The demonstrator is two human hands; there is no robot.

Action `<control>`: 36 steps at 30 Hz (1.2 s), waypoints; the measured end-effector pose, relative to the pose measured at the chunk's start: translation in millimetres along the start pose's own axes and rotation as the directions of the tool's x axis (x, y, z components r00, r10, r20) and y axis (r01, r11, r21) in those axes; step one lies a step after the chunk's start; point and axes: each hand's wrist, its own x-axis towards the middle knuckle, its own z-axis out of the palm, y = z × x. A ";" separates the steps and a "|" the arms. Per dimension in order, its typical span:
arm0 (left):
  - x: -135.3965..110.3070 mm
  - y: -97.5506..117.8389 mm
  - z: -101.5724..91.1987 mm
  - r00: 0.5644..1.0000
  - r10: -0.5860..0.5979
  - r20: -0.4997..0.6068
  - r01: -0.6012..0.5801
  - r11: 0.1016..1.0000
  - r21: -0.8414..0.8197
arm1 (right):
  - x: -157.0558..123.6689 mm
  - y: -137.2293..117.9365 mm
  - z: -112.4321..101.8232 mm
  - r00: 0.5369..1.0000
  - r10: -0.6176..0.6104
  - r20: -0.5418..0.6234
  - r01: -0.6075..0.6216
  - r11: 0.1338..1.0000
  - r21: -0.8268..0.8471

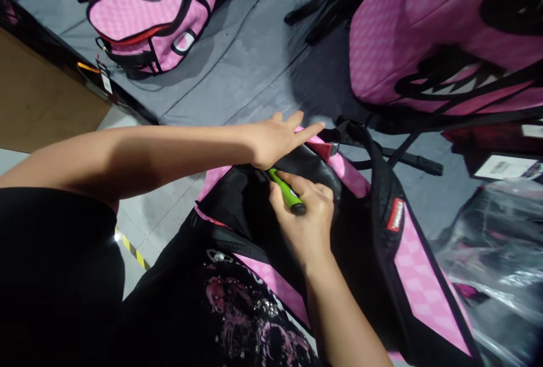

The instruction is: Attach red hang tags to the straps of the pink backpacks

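A pink and black checkered backpack (418, 276) lies open in front of me on a grey cloth. My left hand (280, 138) rests flat on its upper edge, fingers stretched out toward the right. Just below it, my right hand (307, 220) is closed around a green tool with a black end (287, 193), whose tip points into the bag's dark inside. A red label (395, 215) sits on the backpack's black strap.
A pink shark-mouth backpack (156, 11) lies at the far left and a bigger one (445, 33) at the far right, both on the grey cloth (250, 56). Clear plastic wrapping (496, 242) and a white tag (504, 166) are at the right. Floor with yellow-black tape (133, 248) shows lower left.
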 end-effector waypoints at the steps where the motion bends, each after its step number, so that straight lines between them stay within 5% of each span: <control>1: 0.0 -0.4 0.7 1.000 0.000 -0.009 0.000 1.000 -0.012 | 0.0 0.1 0.3 1.000 0.000 0.011 0.000 1.000 0.007; 36: 4.0 0.5 5.4 0.999 0.000 -0.042 -0.002 0.999 -0.053 | 4.4 -0.5 -4.4 0.995 0.011 0.096 -0.017 0.998 0.062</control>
